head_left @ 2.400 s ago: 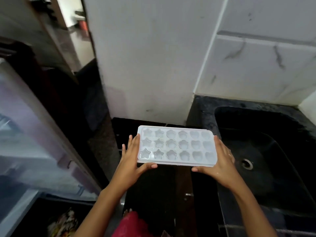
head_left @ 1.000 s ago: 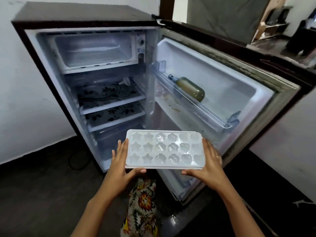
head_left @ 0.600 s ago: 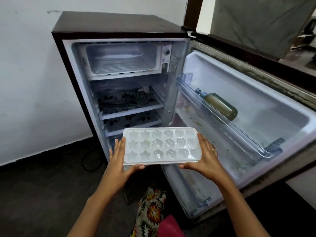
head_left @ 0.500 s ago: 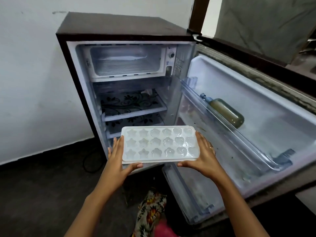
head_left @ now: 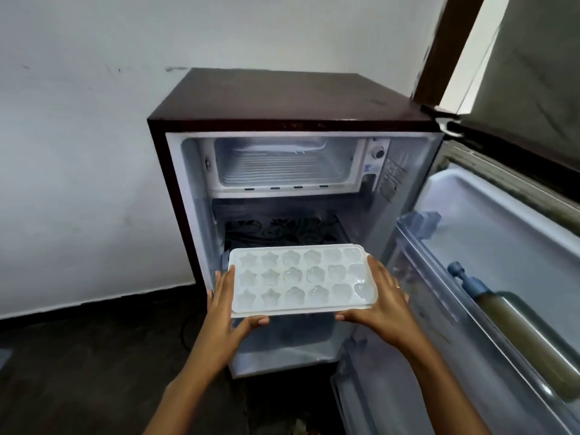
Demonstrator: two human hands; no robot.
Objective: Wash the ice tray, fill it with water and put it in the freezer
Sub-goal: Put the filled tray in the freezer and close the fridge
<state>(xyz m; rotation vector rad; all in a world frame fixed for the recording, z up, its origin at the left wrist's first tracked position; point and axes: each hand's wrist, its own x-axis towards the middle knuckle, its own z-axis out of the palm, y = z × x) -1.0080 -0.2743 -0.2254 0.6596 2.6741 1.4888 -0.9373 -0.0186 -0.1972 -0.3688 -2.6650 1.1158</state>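
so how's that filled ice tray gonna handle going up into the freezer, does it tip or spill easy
Probably spills easily: the ice tray is shallow and open-topped, with glossy cells that look filled, so any tilt could slosh water out. It looks like thin plastic, so it may flex; the left hand and right hand gripping opposite ends should keep it level. The freezer compartment sits higher, so lift slowly.

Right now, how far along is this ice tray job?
Nearly done, it seems. The ice tray glistens as if filled, though the water level is hard to judge, and the fridge door stands open. In hand: the left hand and right hand hold the tray level by its short ends, in front of the shelves. Left: lifting it into the freezer compartment at the top, which looks bare, then shutting the door.
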